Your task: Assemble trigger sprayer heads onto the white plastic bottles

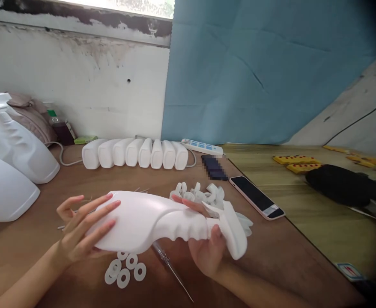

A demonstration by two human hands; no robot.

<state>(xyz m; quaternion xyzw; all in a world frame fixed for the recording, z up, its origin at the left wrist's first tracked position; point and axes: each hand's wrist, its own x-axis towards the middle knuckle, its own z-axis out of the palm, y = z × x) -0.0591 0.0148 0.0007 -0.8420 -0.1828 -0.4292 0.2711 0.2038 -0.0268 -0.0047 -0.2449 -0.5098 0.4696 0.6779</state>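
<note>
A white plastic spray bottle (133, 218) lies on its side in the air above the brown table, its trigger head (234, 233) pointing right. My left hand (82, 226) wraps round the bottle's base with fingers spread over it. At the neck, my right hand (207, 252) grips just below the trigger head, its thumb against the collar. Under the bottle lie several white ring washers (123, 278) and a screwdriver (177, 271) with a clear handle. Behind the neck is a pile of small white plastic parts (213, 194), partly hidden by the bottle.
Several white trigger heads or caps (144, 153) stand in a row at the back, near a power strip (204, 146). Two phones (255, 196) lie right of centre. Large white bottles (11, 145) stand left, beside a bag (30, 115). Yellow pieces (297, 162) lie on the right.
</note>
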